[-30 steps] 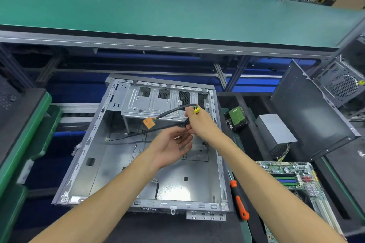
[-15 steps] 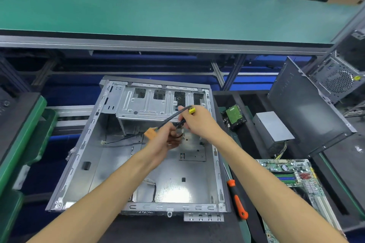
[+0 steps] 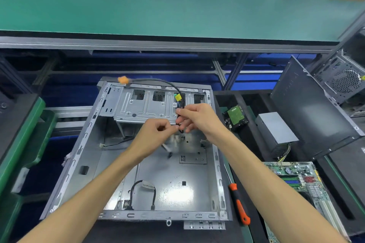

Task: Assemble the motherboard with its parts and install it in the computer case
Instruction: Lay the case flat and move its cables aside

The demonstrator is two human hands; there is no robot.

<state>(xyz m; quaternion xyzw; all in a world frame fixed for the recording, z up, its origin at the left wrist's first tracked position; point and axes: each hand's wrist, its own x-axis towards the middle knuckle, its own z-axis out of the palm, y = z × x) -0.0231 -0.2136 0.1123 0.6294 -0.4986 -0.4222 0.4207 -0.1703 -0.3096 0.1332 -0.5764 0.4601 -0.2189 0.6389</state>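
Case: we see the open computer case (image 3: 94, 163) lying flat at the centre of the view, its bare metal floor facing up and its drive cage (image 3: 146, 106) along the 12 o'clock edge.
Cable: a black cable (image 3: 169, 83) arcs over the drive cage, with an orange connector (image 3: 123, 80) at its 10 o'clock end, above the case's far rim, and a yellow connector (image 3: 178, 97) hanging just above our right hand.
Left hand: our left hand (image 3: 153, 134) is curled over the middle of the case, thumb and forefinger pinching something small at the cable bundle; what exactly it pinches we cannot tell.
Right hand: our right hand (image 3: 197, 117) sits at 1 o'clock from the left one, nearly touching it, fingers curled round the black cable below the yellow connector.
Loose lead: a second short black lead (image 3: 136, 185) with a pale tag lies on the case floor towards 6 o'clock.
Motherboard: the motherboard (image 3: 302, 181) lies outside the case at 4 o'clock, flat on the dark mat, well apart from both hands.
Screwdriver: an orange-handled screwdriver (image 3: 240, 205) lies just beside the case's right wall, at 5 o'clock.
Other parts: a hard drive (image 3: 236, 117) with a green board sits at 2 o'clock from the case, a grey power supply (image 3: 276, 128) beyond it, and a dark side panel (image 3: 314, 110) leans at 3 o'clock.
Bench: a green shelf (image 3: 177, 6) spans the top of the view at 12 o'clock.
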